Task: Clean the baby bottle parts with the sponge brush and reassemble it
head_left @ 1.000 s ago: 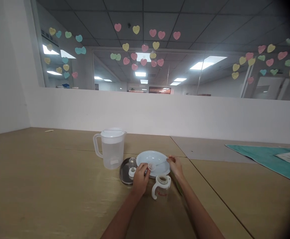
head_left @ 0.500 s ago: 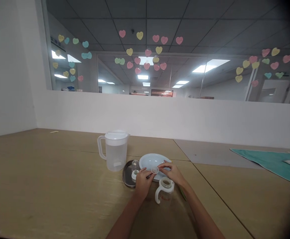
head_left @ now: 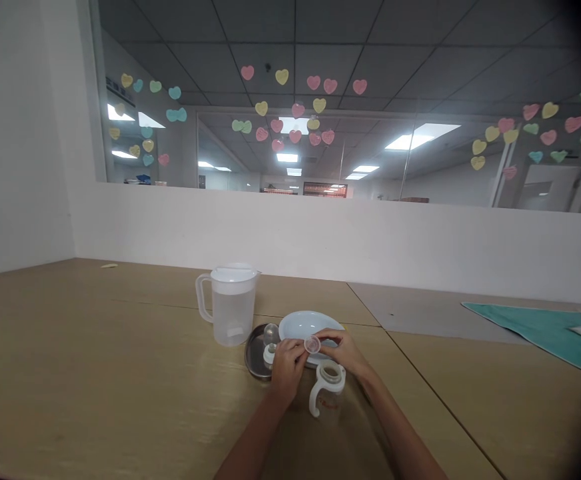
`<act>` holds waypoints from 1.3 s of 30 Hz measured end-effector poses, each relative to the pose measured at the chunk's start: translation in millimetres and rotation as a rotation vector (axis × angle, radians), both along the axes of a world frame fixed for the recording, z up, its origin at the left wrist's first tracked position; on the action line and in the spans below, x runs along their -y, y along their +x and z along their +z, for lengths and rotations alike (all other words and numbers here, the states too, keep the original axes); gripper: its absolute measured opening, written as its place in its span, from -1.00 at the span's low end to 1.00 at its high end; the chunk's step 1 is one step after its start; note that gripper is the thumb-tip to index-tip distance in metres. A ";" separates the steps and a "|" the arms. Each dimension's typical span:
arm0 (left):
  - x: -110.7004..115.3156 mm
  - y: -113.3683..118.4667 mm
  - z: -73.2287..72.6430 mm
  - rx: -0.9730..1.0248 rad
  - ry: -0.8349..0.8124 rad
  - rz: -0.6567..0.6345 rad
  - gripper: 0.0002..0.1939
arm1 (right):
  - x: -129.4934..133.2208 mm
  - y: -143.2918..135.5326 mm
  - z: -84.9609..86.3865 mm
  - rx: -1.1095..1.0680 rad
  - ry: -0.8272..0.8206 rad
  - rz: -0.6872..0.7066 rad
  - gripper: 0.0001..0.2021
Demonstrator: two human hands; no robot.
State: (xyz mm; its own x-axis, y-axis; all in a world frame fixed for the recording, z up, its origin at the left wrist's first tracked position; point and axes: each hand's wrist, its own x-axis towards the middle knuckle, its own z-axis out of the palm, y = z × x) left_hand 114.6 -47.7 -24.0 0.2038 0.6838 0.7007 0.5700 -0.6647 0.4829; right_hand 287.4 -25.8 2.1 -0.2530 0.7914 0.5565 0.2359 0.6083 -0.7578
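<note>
Between my hands is a small round translucent disc (head_left: 312, 344), held in front of the white bowl. My left hand (head_left: 288, 363) pinches its left edge, and the fingers of my right hand (head_left: 343, 350) close on its right edge. Just below stands an open-topped baby bottle (head_left: 329, 387) with a white collar and a curved handle. Left of my left hand, a metal tray (head_left: 255, 350) bears a clear dome-shaped cap (head_left: 271, 334) and a bottle teat with a white ring (head_left: 269, 355), partly hidden by that hand. The white bowl (head_left: 303, 323) lies behind my fingers.
A translucent lidded pitcher (head_left: 233, 307) stands behind the tray at left. A teal cloth (head_left: 535, 327) with a white paper lies at far right. The wooden table (head_left: 120, 373) meets a low white wall (head_left: 210, 230) under a window with heart-shaped notes.
The disc has tilted to face me more, and my right fingers have come down and closer to its edge. The view has shifted slightly.
</note>
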 end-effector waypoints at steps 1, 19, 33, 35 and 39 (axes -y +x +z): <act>-0.5 0.1 -0.8 0.000 -0.007 0.003 -0.76 | -0.1 -0.7 -0.8 0.004 -0.008 0.010 -0.74; -6.6 -23.3 4.8 -0.092 -0.119 0.592 -0.86 | -4.3 16.7 -5.5 0.688 0.148 -0.452 -0.74; -8.2 -26.0 2.9 -0.195 -0.164 0.615 -0.76 | -13.3 17.0 -3.5 -0.462 0.005 -0.367 -0.70; -7.8 -26.1 3.7 -0.197 -0.182 0.615 -0.74 | -11.1 18.7 2.6 -0.713 -0.090 -0.252 -0.67; -6.1 -26.0 6.4 -0.213 -0.225 0.602 -0.72 | -2.9 21.4 12.9 -0.979 -0.246 -0.012 -0.69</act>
